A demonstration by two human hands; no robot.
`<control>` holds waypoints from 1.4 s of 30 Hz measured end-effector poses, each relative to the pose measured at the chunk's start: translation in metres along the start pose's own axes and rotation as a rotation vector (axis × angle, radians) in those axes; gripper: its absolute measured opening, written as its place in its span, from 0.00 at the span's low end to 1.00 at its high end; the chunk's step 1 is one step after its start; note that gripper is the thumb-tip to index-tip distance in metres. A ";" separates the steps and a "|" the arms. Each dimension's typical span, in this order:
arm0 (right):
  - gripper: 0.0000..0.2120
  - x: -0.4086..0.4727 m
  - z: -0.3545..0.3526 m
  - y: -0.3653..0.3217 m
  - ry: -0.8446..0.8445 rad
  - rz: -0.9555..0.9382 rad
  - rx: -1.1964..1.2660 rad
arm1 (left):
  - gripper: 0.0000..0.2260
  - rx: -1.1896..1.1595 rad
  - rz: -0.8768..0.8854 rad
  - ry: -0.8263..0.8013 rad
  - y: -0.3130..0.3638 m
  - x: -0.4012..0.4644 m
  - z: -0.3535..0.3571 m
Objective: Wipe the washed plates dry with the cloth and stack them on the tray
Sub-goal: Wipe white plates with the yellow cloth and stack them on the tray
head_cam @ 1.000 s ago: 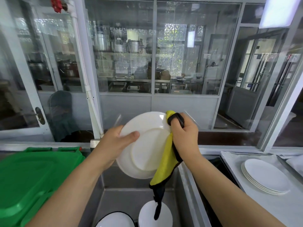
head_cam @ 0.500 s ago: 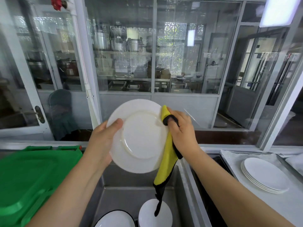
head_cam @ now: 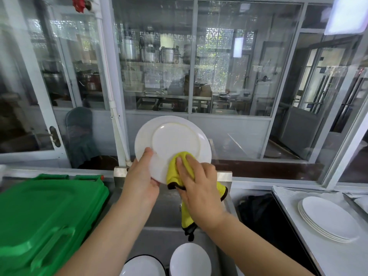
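Head view: left hand (head_cam: 139,180) grips plate (head_cam: 175,140); right hand (head_cam: 199,184) presses cloth (head_cam: 177,168).

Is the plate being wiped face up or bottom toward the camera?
Bottom toward the camera: the plate is held near upright, its raised foot ring showing, the cloth pressed against that side.

The white plate (head_cam: 172,144) now stands higher than a second ago, its underside facing the person. The right hand (head_cam: 196,183) has left the plate's right edge, where it pinched the yellow cloth (head_cam: 180,169), and now lies across the lower part of the underside, its fingers (head_cam: 182,166) pressing the cloth flat against it. The left hand (head_cam: 142,179) has slid from the plate's left rim to its bottom-left edge, thumb up on the underside just left of the cloth. The cloth's tail hangs beneath the right palm.
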State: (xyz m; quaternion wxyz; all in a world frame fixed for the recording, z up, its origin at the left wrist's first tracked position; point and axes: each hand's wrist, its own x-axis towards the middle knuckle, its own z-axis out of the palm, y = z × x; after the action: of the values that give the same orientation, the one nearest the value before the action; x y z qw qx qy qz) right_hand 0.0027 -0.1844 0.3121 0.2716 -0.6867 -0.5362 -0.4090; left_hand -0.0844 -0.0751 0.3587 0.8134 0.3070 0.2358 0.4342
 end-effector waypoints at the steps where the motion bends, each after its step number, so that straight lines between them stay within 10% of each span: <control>1: 0.29 0.002 0.001 -0.003 -0.002 -0.034 0.010 | 0.09 0.008 -0.010 -0.022 -0.001 -0.002 0.000; 12: 0.24 -0.004 -0.008 0.011 0.000 -0.290 0.030 | 0.06 0.027 0.013 -0.095 0.008 0.002 -0.009; 22: 0.26 0.007 -0.021 0.019 -0.041 0.057 0.126 | 0.06 0.239 0.131 -0.202 0.032 0.006 -0.040; 36: 0.23 -0.023 -0.027 -0.017 -0.244 -0.095 0.025 | 0.05 0.358 0.082 -0.339 0.015 0.014 -0.046; 42: 0.30 -0.057 -0.061 0.045 -0.253 0.151 -0.171 | 0.07 0.480 0.097 -0.420 -0.011 0.014 -0.027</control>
State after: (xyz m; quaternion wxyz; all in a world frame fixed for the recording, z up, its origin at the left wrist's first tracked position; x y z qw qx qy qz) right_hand 0.0239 -0.2756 0.2983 0.1726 -0.7916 -0.4761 -0.3418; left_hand -0.0889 -0.0602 0.3306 0.7269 0.5838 0.1437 0.3319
